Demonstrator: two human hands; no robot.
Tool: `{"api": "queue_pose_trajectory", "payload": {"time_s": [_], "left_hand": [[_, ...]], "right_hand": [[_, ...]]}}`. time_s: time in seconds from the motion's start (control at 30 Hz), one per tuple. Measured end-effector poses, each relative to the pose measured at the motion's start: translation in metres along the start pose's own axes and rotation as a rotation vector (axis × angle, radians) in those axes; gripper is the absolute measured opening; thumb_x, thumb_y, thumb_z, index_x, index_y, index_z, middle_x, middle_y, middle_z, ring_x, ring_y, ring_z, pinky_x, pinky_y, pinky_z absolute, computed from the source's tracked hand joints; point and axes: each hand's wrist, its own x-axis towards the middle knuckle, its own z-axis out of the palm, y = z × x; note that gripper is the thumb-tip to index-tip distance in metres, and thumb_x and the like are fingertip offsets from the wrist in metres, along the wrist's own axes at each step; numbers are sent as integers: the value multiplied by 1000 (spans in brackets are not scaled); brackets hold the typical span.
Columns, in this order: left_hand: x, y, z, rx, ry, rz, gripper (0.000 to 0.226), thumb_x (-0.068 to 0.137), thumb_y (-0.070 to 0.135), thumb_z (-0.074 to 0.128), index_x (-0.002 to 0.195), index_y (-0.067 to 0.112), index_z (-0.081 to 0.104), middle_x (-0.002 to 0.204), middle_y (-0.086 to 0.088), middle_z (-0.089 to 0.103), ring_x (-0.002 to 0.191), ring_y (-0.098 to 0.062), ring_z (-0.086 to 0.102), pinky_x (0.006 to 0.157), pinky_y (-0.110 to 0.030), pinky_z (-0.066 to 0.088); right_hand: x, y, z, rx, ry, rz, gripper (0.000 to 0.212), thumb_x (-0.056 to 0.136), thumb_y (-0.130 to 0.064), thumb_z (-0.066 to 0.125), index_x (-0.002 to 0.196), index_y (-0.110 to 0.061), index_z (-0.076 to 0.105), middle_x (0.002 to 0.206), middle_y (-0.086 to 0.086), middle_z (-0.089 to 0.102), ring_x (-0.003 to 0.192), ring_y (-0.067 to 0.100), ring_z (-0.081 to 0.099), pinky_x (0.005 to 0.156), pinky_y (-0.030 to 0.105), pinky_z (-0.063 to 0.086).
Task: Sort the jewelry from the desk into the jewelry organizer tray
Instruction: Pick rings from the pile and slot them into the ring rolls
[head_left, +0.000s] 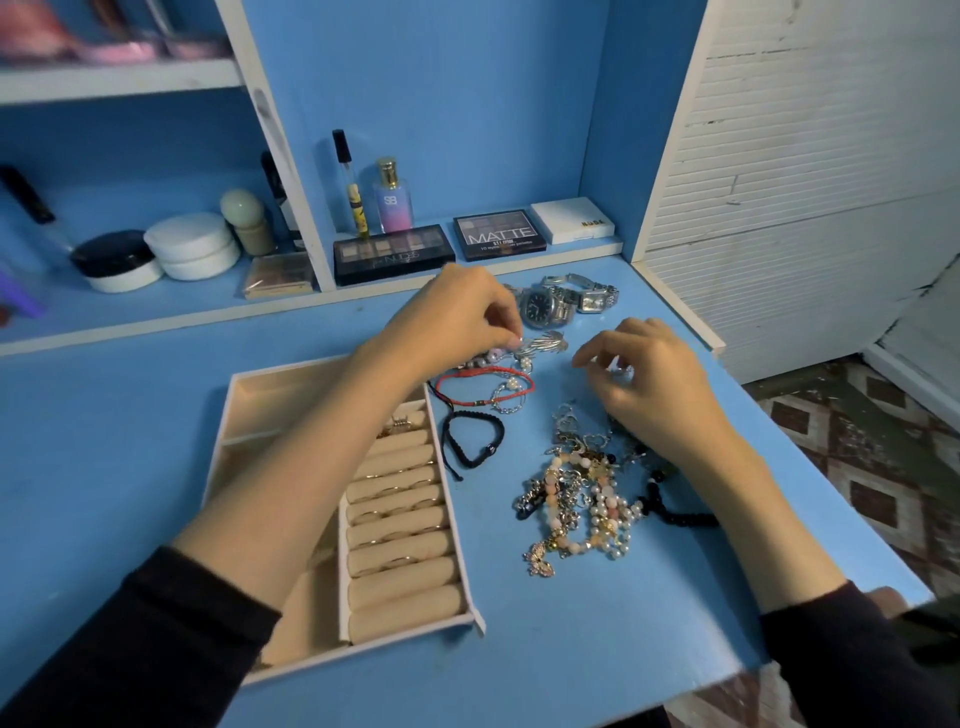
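A beige jewelry organizer tray (228, 415) lies on the blue desk, with several rings tucked between its padded rolls (402, 525). My left hand (457, 317) reaches over the tray and pinches a silver leaf-shaped brooch (543, 344). Below it lie a red cord bracelet (483, 374) and a black braided bracelet (472, 441). My right hand (649, 374) hovers with curled fingers round a small shiny piece that I cannot make out. A tangled heap of pearl and chain jewelry (576, 493) lies under my right forearm. Two silver watches (566, 299) lie at the back.
Eyeshadow palettes (392, 252), a white box (571, 218) and perfume bottles (392, 195) stand on the back ledge. Cream jars (192, 244) fill the left shelf. The desk's right edge (831, 483) drops to a patterned floor.
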Motion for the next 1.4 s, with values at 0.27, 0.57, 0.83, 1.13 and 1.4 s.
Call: {"api": "queue_pose_trajectory", "payload": {"time_s": [0.27, 0.57, 0.83, 1.13, 1.4], "left_hand": [[-33, -2, 4, -83, 67, -82, 10, 77, 23, 73, 86, 19, 74, 73, 8, 67, 60, 3, 50, 65, -16, 43], [-51, 10, 9, -154, 109, -60, 8, 76, 22, 73, 83, 20, 74, 65, 14, 58, 60, 4, 50, 65, -15, 44], [-59, 8, 11, -192, 127, -94, 6, 77, 23, 72, 82, 21, 74, 63, 16, 59, 57, 12, 50, 56, -5, 37], [-61, 10, 8, -200, 131, -77, 7, 76, 23, 73, 83, 20, 74, 63, 13, 59, 56, 15, 49, 57, -5, 36], [-65, 11, 8, -215, 130, -79, 7, 77, 23, 72, 83, 20, 74, 64, 15, 59, 55, 6, 49, 56, -5, 36]], "right_hand": [[5, -11, 14, -244, -151, -205, 32, 83, -12, 55, 108, -25, 68, 76, -3, 40, 79, 19, 36, 66, 29, 29], [5, -14, 14, -297, -180, -235, 38, 80, -7, 53, 113, -25, 64, 75, -2, 39, 75, 19, 35, 65, 29, 29], [4, -16, 0, -325, -265, -188, 23, 83, -13, 53, 101, -22, 65, 83, -1, 43, 87, 24, 47, 66, 27, 27], [6, -15, -13, -297, -293, -79, 21, 82, -35, 64, 99, -23, 66, 89, 1, 51, 93, 21, 48, 74, 32, 40], [24, -18, -17, -136, -477, 109, 19, 75, -36, 74, 83, -20, 68, 72, -5, 55, 69, 13, 52, 62, 27, 41]]}}
